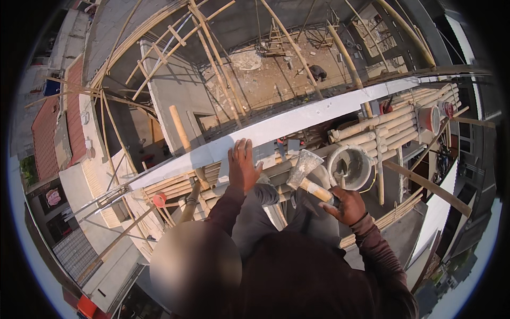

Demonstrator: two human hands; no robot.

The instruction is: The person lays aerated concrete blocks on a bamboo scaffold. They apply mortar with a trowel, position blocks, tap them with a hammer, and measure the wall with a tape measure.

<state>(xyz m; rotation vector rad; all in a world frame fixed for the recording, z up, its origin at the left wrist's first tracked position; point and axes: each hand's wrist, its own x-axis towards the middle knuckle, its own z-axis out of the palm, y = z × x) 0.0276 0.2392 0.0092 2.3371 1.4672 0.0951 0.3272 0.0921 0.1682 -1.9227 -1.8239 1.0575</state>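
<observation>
My left hand [244, 167] rests with its fingers spread on the near edge of a long white wall top [303, 114]. Nothing is held in it. The fingers of my right hand [348, 206] wrap round the dark end of a tool with a short wooden handle [317, 190]. Its wide grey head [305, 168] is caked with mortar, and its exact kind is unclear. Just beyond that hand stands a round bucket [366, 174] with grey mortar inside and on its rim. Flat grey pieces [292, 147] lie between the left hand and the tool.
Under me runs a scaffold of lashed bamboo poles [396, 127], with gaps showing lower levels. A red bucket [428, 119] stands at the right; a small red container [159, 200] is at the left. Far below, a person [317, 73] bends on the dirt floor [276, 72]. Slanting poles [340, 48] rise beyond the wall.
</observation>
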